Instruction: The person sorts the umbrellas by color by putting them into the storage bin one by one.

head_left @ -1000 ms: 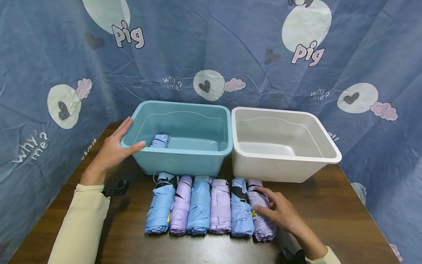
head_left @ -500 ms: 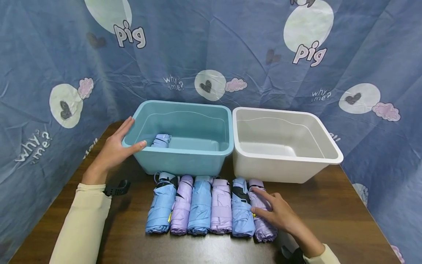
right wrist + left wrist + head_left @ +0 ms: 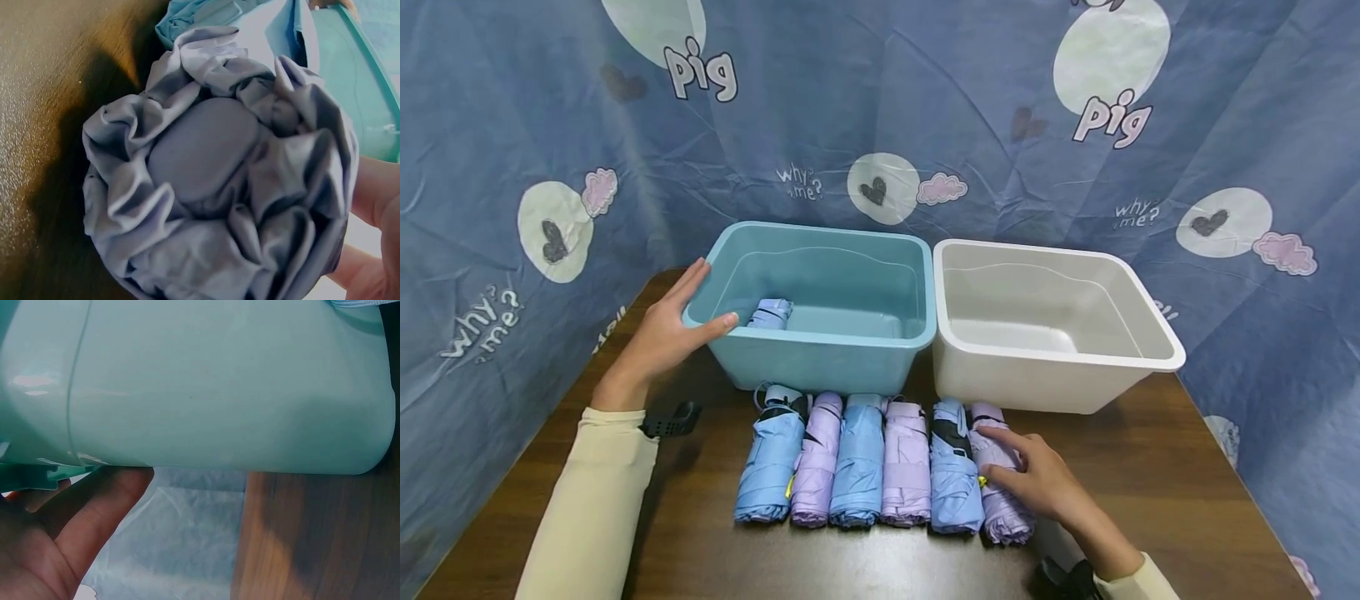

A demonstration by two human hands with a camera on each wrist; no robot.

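My left hand (image 3: 664, 335) rests at the left front corner of a teal plastic bin (image 3: 820, 362). Its thumb lies over the front rim, and the fingers stretch along the left side; the left wrist view shows fingertips touching the bin wall. My right hand (image 3: 1045, 482) lies over the rightmost purple folded umbrella (image 3: 1009, 521), thumb and forefinger extended across it. Rolled fabric at that umbrella's end fills the right wrist view. Left of it, several folded umbrellas stand in a row, alternating blue (image 3: 955, 496) and purple (image 3: 907, 475). Another blue folded umbrella (image 3: 771, 313) lies inside the teal bin.
A white bin (image 3: 1052, 383) stands beside the teal one, with nothing seen inside. Both are at the back of a brown wooden table (image 3: 1150, 475), before a blue patterned curtain (image 3: 985, 100). The umbrella row lies just in front of the bins.
The head view has shifted slightly. My right thumb and forefinger have moved a little over the purple umbrella, which stays on the table. My left hand keeps its place on the teal bin.
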